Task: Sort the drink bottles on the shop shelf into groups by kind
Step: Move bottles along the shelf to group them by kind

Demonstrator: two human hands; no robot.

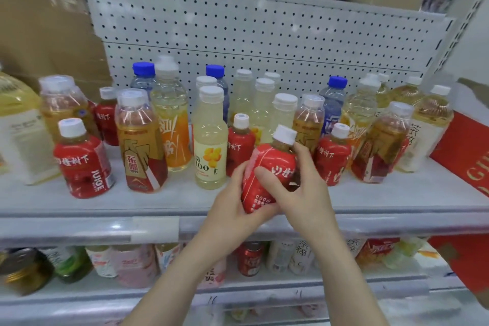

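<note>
A small red juice bottle with a white cap is tilted to the right above the shelf's front edge, held in both hands. My left hand grips its lower body from the left. My right hand wraps its front and right side. On the grey shelf stand mixed drinks: several matching red juice bottles, amber energy drinks, an orange-labelled drink, pale lemon drinks, blue-capped water bottles and yellow tea bottles.
A white pegboard backs the shelf. A red box leans at the right end and a large yellow bottle stands at the far left. The lower shelf holds cans and bottles. Boxes and pastel items sit above.
</note>
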